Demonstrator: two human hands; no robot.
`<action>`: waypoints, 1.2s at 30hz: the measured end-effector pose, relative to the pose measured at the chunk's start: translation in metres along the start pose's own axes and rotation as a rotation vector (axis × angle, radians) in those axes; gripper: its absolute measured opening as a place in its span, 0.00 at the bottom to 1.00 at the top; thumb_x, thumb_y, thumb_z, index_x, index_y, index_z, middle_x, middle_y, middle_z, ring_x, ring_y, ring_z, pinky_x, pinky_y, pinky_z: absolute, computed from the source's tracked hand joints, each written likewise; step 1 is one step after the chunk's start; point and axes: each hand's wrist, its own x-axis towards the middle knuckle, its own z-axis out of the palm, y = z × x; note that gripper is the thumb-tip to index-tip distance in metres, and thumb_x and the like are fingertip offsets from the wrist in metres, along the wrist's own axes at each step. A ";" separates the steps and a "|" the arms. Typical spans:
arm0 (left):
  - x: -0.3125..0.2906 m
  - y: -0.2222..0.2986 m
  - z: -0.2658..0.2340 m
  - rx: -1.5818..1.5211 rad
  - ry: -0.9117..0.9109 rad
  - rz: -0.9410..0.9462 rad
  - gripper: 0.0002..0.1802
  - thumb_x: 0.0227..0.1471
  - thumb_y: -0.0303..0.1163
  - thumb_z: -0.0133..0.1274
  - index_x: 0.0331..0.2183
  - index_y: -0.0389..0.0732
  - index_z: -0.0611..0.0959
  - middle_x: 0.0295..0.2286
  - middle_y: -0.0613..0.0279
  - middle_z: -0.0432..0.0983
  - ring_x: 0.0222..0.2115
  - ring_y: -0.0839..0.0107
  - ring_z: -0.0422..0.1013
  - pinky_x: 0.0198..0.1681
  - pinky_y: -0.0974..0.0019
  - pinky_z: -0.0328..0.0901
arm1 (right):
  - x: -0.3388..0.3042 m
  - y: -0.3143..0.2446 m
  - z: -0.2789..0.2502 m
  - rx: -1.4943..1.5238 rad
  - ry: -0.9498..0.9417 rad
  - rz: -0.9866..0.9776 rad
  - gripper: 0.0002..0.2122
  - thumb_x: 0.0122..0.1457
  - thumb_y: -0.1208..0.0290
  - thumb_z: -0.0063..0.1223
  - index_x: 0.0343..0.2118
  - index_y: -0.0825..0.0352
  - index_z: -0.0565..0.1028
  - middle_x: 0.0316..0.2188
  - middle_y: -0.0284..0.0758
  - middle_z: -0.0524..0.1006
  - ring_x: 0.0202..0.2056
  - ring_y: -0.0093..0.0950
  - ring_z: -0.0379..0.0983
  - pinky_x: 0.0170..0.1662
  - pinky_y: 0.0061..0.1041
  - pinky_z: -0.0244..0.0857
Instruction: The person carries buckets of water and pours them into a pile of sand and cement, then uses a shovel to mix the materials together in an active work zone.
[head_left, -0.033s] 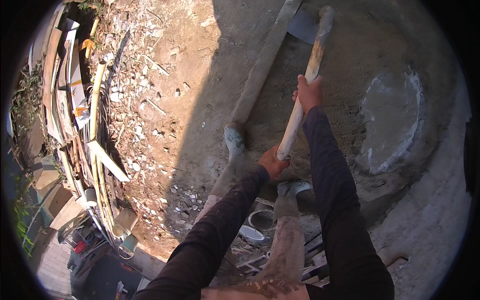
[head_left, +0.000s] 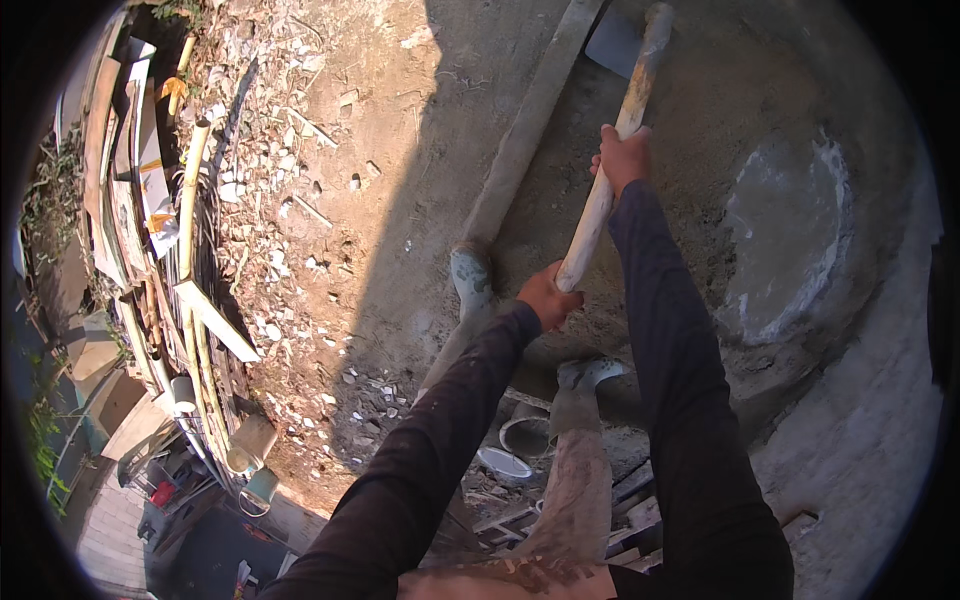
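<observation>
Both of my hands grip the pale wooden handle (head_left: 592, 225) of a hoe, which slants from near my legs up to the far right. My left hand (head_left: 550, 297) is closed round the near end of the handle. Farther up, my right hand (head_left: 622, 158) wraps round the middle. The grey metal blade (head_left: 612, 45) sits at the far end, beside a long concrete edge, partly cut off by the top of the picture. Under the hoe lies damp grey-brown mortar or sand (head_left: 690, 130). A pool of grey water (head_left: 780, 240) with a whitish rim lies to the right.
My boots stand on either side, one by the concrete edge (head_left: 520, 150), one nearer (head_left: 585, 375). A bucket (head_left: 525, 432) and a white oval dish (head_left: 505, 462) lie near my legs. Boards and bamboo poles (head_left: 190, 210) are stacked at left, beside rubble (head_left: 285, 200).
Both hands and the hoe have moved a little away from me, with the blade slipping farther toward the top edge. My grip on the handle stays the same.
</observation>
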 end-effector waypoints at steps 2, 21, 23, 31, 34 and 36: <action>0.012 0.013 -0.014 -0.104 -0.072 -0.047 0.28 0.44 0.31 0.55 0.49 0.37 0.67 0.17 0.64 0.66 0.12 0.75 0.64 0.14 0.67 0.61 | 0.042 -0.001 0.010 -0.064 0.017 0.020 0.21 0.57 0.71 0.46 0.47 0.80 0.54 0.28 0.48 0.71 0.20 0.30 0.73 0.21 0.30 0.70; -0.199 -0.155 0.127 0.030 0.230 -0.368 0.21 0.46 0.32 0.51 0.43 0.36 0.70 0.24 0.56 0.72 0.21 0.70 0.72 0.21 0.65 0.68 | -0.201 0.181 -0.006 -0.222 -0.366 0.531 0.26 0.55 0.71 0.46 0.52 0.79 0.53 0.28 0.47 0.75 0.19 0.34 0.75 0.19 0.33 0.71; -0.185 -0.122 0.167 -0.124 0.174 -0.345 0.19 0.48 0.32 0.51 0.42 0.36 0.68 0.26 0.55 0.72 0.24 0.69 0.73 0.24 0.64 0.69 | -0.172 0.187 -0.044 -0.165 -0.415 0.538 0.25 0.55 0.71 0.47 0.52 0.78 0.55 0.26 0.45 0.75 0.18 0.31 0.74 0.19 0.31 0.70; -0.239 -0.040 0.385 -0.266 0.011 -0.025 0.23 0.50 0.30 0.51 0.44 0.35 0.60 0.31 0.53 0.68 0.26 0.67 0.72 0.26 0.64 0.68 | -0.219 0.099 -0.259 0.048 -0.589 0.470 0.13 0.57 0.67 0.51 0.38 0.68 0.63 0.20 0.30 0.66 0.17 0.19 0.63 0.18 0.23 0.63; -0.307 -0.049 0.431 0.011 -0.045 0.152 0.26 0.50 0.33 0.53 0.45 0.34 0.59 0.30 0.50 0.68 0.33 0.60 0.71 0.35 0.59 0.65 | -0.285 0.068 -0.345 0.160 -0.459 0.416 0.12 0.57 0.68 0.50 0.38 0.65 0.61 0.21 0.30 0.66 0.16 0.20 0.64 0.18 0.24 0.63; -0.339 -0.075 0.420 0.104 -0.248 -0.010 0.29 0.50 0.34 0.54 0.48 0.35 0.58 0.32 0.47 0.68 0.36 0.57 0.71 0.38 0.58 0.64 | -0.334 0.075 -0.371 0.179 -0.256 0.358 0.11 0.57 0.70 0.50 0.37 0.65 0.60 0.20 0.30 0.65 0.15 0.20 0.64 0.17 0.24 0.62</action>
